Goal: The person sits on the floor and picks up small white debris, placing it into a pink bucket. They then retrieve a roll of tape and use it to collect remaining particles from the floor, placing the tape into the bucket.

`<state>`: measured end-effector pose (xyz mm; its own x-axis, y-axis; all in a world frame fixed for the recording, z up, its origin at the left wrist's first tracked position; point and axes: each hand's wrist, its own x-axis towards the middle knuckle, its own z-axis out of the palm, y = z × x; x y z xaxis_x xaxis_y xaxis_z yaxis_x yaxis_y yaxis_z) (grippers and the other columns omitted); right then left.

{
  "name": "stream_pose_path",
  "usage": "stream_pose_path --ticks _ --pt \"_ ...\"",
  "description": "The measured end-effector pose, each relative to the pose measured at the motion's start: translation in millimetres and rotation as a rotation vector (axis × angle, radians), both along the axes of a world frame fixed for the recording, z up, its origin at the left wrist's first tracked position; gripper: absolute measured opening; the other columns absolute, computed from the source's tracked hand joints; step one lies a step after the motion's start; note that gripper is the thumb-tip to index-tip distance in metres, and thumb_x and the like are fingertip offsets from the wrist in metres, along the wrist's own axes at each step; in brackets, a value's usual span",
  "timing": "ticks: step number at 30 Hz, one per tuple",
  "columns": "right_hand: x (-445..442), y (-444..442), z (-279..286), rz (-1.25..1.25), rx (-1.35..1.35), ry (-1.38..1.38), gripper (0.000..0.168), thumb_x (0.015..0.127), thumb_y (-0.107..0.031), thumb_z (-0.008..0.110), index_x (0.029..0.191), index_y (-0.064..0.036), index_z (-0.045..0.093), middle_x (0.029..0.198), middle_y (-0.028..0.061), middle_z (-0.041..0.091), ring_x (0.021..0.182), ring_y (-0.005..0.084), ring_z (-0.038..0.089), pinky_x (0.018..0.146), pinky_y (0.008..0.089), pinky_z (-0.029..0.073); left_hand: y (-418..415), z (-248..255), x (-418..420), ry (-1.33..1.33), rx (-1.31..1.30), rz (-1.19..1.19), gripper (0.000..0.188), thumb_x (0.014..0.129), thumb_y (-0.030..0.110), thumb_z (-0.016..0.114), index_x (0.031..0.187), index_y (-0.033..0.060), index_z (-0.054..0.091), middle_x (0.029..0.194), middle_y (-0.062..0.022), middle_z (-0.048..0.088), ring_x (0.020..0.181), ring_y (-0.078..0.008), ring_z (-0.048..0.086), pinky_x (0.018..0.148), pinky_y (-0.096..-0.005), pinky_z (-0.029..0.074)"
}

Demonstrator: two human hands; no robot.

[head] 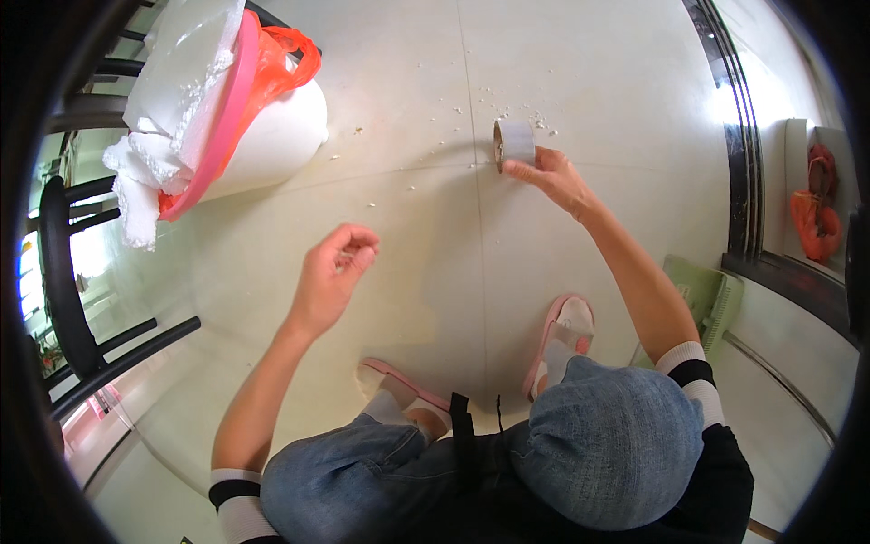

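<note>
My right hand (552, 178) grips a wide roll of adhesive tape (518, 143) by its near side, thumb in front. The roll stands on its edge at the pale tiled floor (421, 272), beside scattered white foam crumbs (540, 124). Whether it touches the floor is hard to tell. My left hand (336, 272) hovers above the floor with its fingers curled towards the thumb. No object shows in it, but the inside of the curl is partly hidden. Ahead of it on the left is a white waste bin (292, 126) with a pink rim (234, 109).
Broken white polystyrene foam (180, 109) sticks out of the bin, over a red plastic bag (279, 64). Black chair legs (64, 272) stand on the left. A green plastic dustpan (707, 296) lies at right, near a dark door track (741, 156). My slippered feet (567, 326) are below.
</note>
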<state>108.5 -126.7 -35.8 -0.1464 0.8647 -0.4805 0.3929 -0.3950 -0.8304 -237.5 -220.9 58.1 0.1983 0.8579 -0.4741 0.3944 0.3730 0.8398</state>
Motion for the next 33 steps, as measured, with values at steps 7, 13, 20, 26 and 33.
stream_pose_path --ticks 7,13,20,26,33 --pt "-4 14 4 -0.198 -0.089 0.239 0.028 0.088 -0.024 0.072 0.097 0.002 0.067 0.088 0.0027 0.064 0.085 0.0110 0.055 0.078 0.0296 0.045 -121 -59 -18 0.025 -0.278 0.054 0.015 0.092 0.010 0.060 0.105 0.0016 0.063 0.095 -0.0051 0.067 0.086 -0.0124 0.061 0.077 -0.0296 0.051" --pt "12 16 42 -0.257 0.089 0.394 0.019 0.090 -0.010 0.067 0.105 0.001 0.064 0.095 0.0030 0.068 0.090 0.0103 0.060 0.086 0.0282 0.047 -229 -91 -41 0.153 -0.298 0.025 0.014 0.090 0.010 0.062 0.103 0.0058 0.065 0.091 -0.0085 0.069 0.078 -0.0187 0.067 0.071 -0.0328 0.053" --pt "23 105 12 -0.262 0.346 0.254 0.030 0.087 -0.012 0.069 0.112 0.005 0.065 0.101 0.0060 0.069 0.094 0.0121 0.061 0.087 0.0276 0.047 -243 -113 -29 0.447 -0.159 -0.097 0.014 0.087 0.014 0.063 0.101 0.0116 0.066 0.089 -0.0075 0.069 0.076 -0.0229 0.067 0.067 -0.0343 0.053" --pt "25 99 -47 0.069 0.327 -0.033 0.042 0.080 -0.032 0.063 0.106 0.001 0.069 0.087 0.0092 0.067 0.089 0.0201 0.061 0.106 0.0372 0.037 -233 -105 -20 0.458 -0.202 0.006 0.013 0.085 0.017 0.065 0.098 0.0148 0.067 0.085 -0.0063 0.069 0.078 -0.0254 0.066 0.068 -0.0380 0.052" --pt "11 48 -54 0.200 0.342 -0.012 0.070 0.081 -0.063 0.062 0.125 -0.008 0.062 0.110 0.0151 0.067 0.124 0.0268 0.050 0.122 0.0419 0.010 -227 -107 -13 0.567 -0.224 -0.022 0.012 0.085 0.020 0.065 0.096 0.0152 0.068 0.085 -0.0070 0.069 0.082 -0.0283 0.065 0.071 -0.0411 0.051"
